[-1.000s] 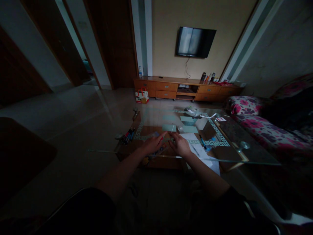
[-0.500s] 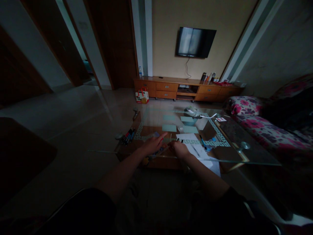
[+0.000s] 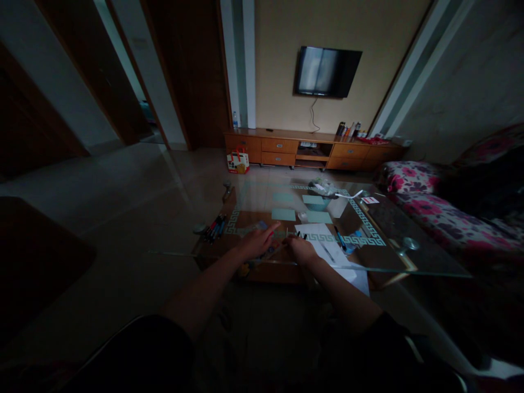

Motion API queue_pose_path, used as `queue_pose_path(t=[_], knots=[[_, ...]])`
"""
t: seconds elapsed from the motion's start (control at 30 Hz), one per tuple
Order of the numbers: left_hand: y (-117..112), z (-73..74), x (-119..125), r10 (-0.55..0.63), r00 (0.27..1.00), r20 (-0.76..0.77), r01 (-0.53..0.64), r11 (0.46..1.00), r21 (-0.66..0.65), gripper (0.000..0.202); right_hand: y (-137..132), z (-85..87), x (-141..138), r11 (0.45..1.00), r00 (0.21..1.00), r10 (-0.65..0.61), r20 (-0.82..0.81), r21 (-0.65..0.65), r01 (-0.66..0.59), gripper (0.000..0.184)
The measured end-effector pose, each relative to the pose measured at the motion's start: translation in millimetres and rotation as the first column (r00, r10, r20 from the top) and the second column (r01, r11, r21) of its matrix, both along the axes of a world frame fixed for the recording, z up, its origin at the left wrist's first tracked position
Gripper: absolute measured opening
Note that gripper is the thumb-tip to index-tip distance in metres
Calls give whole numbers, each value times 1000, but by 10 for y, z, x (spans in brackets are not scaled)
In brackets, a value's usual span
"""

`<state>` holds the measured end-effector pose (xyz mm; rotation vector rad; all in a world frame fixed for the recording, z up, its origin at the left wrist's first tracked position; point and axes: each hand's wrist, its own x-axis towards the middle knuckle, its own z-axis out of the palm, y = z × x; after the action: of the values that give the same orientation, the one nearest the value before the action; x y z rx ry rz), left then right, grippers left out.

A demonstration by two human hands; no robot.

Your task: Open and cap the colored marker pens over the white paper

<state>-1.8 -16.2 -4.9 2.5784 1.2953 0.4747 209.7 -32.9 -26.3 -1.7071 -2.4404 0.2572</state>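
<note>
My left hand [image 3: 256, 243] lies flat on the glass coffee table [image 3: 426, 256], fingers stretched forward and pointing toward a pale green card [image 3: 283, 214]. My right hand [image 3: 301, 248] rests just to its right with fingers curled around a thin stick-like object whose tip [image 3: 287, 231] stands up; it is too dim to name. A white sheet of paper [image 3: 323, 240] lies right of that hand, with a blue pen [image 3: 339, 238] at its edge.
Several markers [image 3: 213, 226] lie at the table's left edge. More pale green cards [image 3: 313, 200] and a small basket [image 3: 321, 188] sit farther back. A floral sofa [image 3: 442, 213] runs along the right. A wooden TV cabinet [image 3: 311, 148] and wall TV [image 3: 327, 71] stand beyond.
My right hand has drawn back toward me and curled, uncovering the white paper. The left hand has stayed flat in nearly the same place.
</note>
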Motion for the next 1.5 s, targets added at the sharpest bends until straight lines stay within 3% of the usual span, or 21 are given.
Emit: queue_pose_path(t=[0.23, 0.37, 0.53, 0.67, 0.8, 0.97, 1.07, 1.2, 1.3, 1.4, 1.5], knots=[[-8, 0, 5, 13, 1000, -5, -13, 1000, 7, 55, -13, 34, 7, 1000, 998, -25, -53, 17, 26, 24], [4, -15, 4, 7, 1000, 3, -7, 1000, 6, 54, 26, 41, -40, 997, 955, -59, -290, 25, 70, 23], [12, -24, 14, -29, 1000, -11, 28, 1000, -9, 58, 117, -56, -122, 992, 711, -128, -692, -105, 77, 27], [3, -14, 30, -49, 999, 3, 49, 998, -28, 58, 171, -182, -150, 985, 554, -133, -822, -174, -22, 27], [-5, -5, 31, -92, 995, 42, 93, 995, -33, 60, 188, -257, -148, 979, 502, -175, -847, -206, -5, 33], [-1, -7, 27, -105, 991, 83, 109, 993, -45, 62, 196, -266, -167, 966, 454, -225, -862, -258, -10, 25], [32, -24, 29, -48, 997, 55, 48, 999, 0, 63, 193, -222, -189, 926, 316, -370, -874, -375, 47, 24], [93, -49, 27, 122, 992, 36, -126, 980, 151, 56, 148, -114, -212, 858, 105, -514, -851, -513, 42, 23], [110, -47, 20, 206, 977, 57, -213, 960, 181, 53, 102, -55, -219, 828, 66, -560, -826, -561, 4, 23], [103, -32, 15, 231, 971, 67, -239, 950, 199, 50, 74, -33, -228, 809, 63, -584, -809, -587, -36, 22], [97, -23, 15, 246, 967, 67, -255, 941, 224, 47, 56, -16, -246, 761, -3, -641, -768, -635, -132, 20]])
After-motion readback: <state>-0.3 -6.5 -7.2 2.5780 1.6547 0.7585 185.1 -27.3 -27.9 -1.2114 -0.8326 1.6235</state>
